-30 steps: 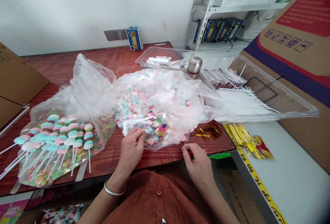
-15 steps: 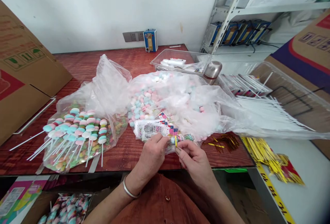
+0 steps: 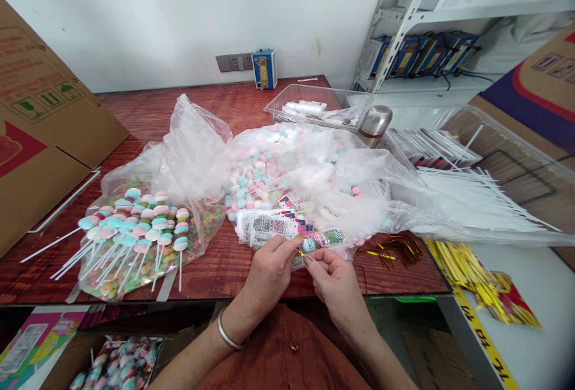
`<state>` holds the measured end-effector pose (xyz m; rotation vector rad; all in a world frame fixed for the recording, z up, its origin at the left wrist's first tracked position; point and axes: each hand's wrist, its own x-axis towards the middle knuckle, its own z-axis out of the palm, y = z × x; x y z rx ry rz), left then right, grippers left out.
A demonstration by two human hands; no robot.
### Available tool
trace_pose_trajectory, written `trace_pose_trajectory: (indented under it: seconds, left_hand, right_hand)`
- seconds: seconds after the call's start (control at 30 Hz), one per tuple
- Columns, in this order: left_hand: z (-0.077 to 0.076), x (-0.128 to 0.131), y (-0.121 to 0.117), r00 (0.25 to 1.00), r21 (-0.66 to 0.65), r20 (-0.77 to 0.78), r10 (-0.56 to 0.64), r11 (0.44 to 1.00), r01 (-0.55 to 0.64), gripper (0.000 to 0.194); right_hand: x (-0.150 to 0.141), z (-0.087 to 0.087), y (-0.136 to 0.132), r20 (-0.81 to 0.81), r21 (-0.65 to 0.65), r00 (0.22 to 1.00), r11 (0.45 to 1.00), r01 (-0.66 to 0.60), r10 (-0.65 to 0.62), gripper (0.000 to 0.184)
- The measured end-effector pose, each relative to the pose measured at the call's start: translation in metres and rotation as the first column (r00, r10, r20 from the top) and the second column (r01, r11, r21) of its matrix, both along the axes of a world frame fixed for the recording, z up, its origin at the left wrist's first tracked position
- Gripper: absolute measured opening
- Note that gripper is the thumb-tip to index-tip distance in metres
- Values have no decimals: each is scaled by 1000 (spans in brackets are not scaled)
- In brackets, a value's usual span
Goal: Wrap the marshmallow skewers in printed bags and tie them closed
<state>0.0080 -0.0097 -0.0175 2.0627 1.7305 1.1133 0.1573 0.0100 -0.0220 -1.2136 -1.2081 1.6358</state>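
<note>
My left hand (image 3: 269, 267) pinches the neck of a small printed candy packet (image 3: 324, 239) at the table's front edge. My right hand (image 3: 333, 271) is closed on a gold twist tie (image 3: 300, 253) right at that neck, its fingertips touching the left hand's. Just behind lies a stack of flat printed wrappers (image 3: 269, 226). A clear bag of loose pink, blue and white candies (image 3: 278, 168) spreads out beyond them. Loose gold twist ties (image 3: 390, 249) lie on the wood to the right of my hands.
Candy skewers on white sticks (image 3: 135, 228) lie on a clear bag at left. White sticks (image 3: 467, 189) fill a clear tray at right. A metal flask (image 3: 375, 123), a clear box (image 3: 314, 108), cardboard boxes (image 3: 40, 120) and gold tie bundles (image 3: 471, 270) surround the red wooden table (image 3: 135, 108).
My right hand took a gold tie from the pile at right and brought it to the packet in my left hand. The camera view shifted left.
</note>
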Motion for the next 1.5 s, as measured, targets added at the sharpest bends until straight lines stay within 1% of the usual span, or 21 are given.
trace_pose_trajectory:
  seconds: [0.1,0.2,0.27,0.4,0.47,0.53,0.57,0.6,0.63,0.7,0.77,0.8,0.83,0.9,1.0,1.03,1.07,1.13,1.23,1.37,1.5]
  left_hand:
    - [2,1,1,979,-108,194,66,993,-45,28]
    - [3,1,2,919,-212,358,163,973,-90,30]
    - [3,0,2,912,-212,375,166,973,-90,28]
    - [7,0,1,950,-98,287,123,990,-98,23]
    - [9,0,1,953,-66,282,112,993,-97,21]
    - [10,1,2,929,-82,348,127,991,-105,20]
    - [10,1,3,895,-122,421,150,987,-107,18]
    - [10,2,4,836,-190,518,182,977,-96,15]
    - [10,4,5,746,-271,626,227,960,-65,13]
    - [11,7,8,488,-409,809,328,910,66,19]
    - [12,11,10,241,-443,888,393,871,212,28]
    - [13,12,11,156,-432,901,404,864,259,31]
    - [14,14,12,95,-420,907,411,860,288,33]
    - [16,15,13,27,-412,905,425,857,311,36]
    - [18,16,14,-6,-434,889,457,848,306,40]
    - [18,16,14,-8,-438,887,461,847,300,40]
    - [18,17,14,-8,-436,888,459,850,296,41]
    - [16,17,14,-12,-414,900,436,862,292,39]
    - [13,18,14,-19,-362,922,387,879,311,36]
    - [10,18,12,-8,-336,932,362,873,354,32]
    - [9,16,11,10,-320,939,343,868,380,29]
  right_hand:
    - [-1,1,-2,31,4,999,1000,17,-17,31]
    - [-4,0,-3,21,5,998,998,57,-57,32]
    - [-5,-1,-3,0,-1,998,998,57,-57,33]
    - [-8,-5,-5,-39,-11,999,999,32,-32,32]
    - [-9,-8,-6,-47,-11,998,999,45,-46,32]
    - [-10,-11,-7,-50,-3,996,997,72,-72,32]
    - [-10,-12,-8,-51,3,995,996,85,-84,32]
    - [-11,-14,-7,-52,9,994,996,93,-93,31]
    - [-11,-15,-7,-52,17,994,995,98,-97,30]
    - [-13,-15,-5,-49,43,994,995,95,-93,28]
    - [-15,-12,-2,-43,92,997,993,74,-70,25]
    - [-15,-10,-1,-38,126,998,990,62,-58,22]
    - [-15,-7,0,-28,159,998,986,54,-50,20]
    - [-14,0,2,-2,198,999,980,35,-35,21]
    - [-13,9,3,60,192,998,981,-40,29,42]
    - [-12,11,3,84,198,996,978,-59,43,45]
    - [-12,13,3,110,213,993,975,-65,42,44]
    - [-11,15,3,153,265,988,964,-33,-9,33]
    - [-10,16,6,148,320,987,947,16,-67,22]
    - [-9,14,13,95,346,995,938,-10,-24,18]
    - [-8,15,18,170,436,985,898,-60,-17,14]
